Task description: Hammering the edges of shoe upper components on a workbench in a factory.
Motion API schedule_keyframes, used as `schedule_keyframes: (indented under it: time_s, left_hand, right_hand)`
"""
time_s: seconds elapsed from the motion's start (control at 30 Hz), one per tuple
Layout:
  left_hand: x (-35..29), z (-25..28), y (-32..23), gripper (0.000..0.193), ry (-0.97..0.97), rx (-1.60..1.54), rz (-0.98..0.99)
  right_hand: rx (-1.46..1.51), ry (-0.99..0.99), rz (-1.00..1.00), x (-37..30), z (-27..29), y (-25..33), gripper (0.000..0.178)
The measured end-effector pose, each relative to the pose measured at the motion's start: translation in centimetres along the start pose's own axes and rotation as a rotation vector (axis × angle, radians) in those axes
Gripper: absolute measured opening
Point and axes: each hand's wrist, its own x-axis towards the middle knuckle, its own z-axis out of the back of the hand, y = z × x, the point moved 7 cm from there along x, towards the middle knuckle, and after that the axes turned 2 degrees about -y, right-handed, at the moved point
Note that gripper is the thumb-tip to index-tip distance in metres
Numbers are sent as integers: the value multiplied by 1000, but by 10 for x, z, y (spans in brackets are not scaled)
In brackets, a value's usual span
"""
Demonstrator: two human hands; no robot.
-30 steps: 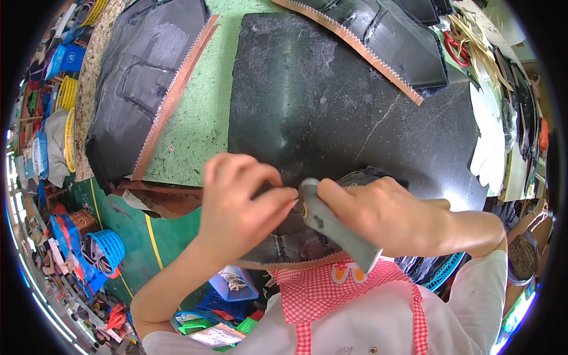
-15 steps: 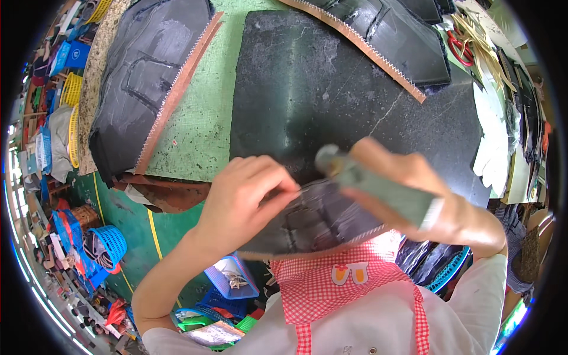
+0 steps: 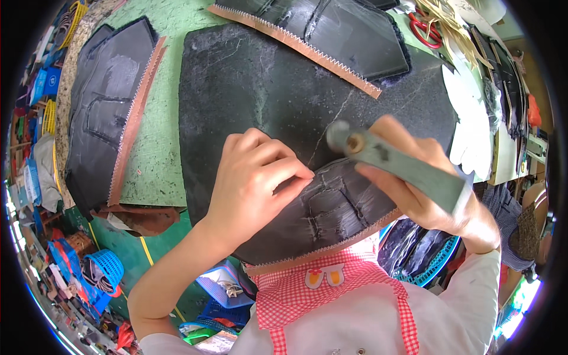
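Observation:
A dark leather-like piece (image 3: 337,216) with a brown zigzag-stitched strip along its near edge lies on the near side of the black slab (image 3: 236,89). Thumb and fingertips of my left hand (image 3: 254,183) are pinched together at its far edge. What sits between the fingertips is too small to make out apart from that edge. My right hand (image 3: 423,210) is wrapped round a hammer (image 3: 408,168) with a grey metal head, held just above the piece's right side. The hammer's round face points toward the far left, slightly blurred; most of its handle is hidden.
Similar stitched pieces lie at the left (image 3: 109,109) and far side (image 3: 331,38) of the green table (image 3: 157,154). Red-handled scissors (image 3: 425,29) and pale strips are at the far right. A blue basket (image 3: 435,266) with dark pieces stands below the slab, by my right arm.
The slab and table pieces have shifted left in view, and more of the worked piece shows. My left hand keeps its pinch at the edge; the hammer stays in my right hand, slightly turned.

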Motion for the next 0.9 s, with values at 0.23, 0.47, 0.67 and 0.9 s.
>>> schedule_keyframes:
  time_s: [0.23,0.47,0.67,0.9]
  left_hand:
    - [-1,0,-28,12,-32,240,-279]
    - [-5,15,-3,24,19,122,-122]
    - [-8,21,-7,22,-32,181,-78]
    - [-21,13,-18,24,-25,285,-147]
  right_hand:
    - [22,163,-67,8,-9,-9,39]
    - [-7,350,-10,3,-34,-4,39]
    - [-17,246,-10,3,-46,5,30]
    - [45,189,48,8,-38,13,27]
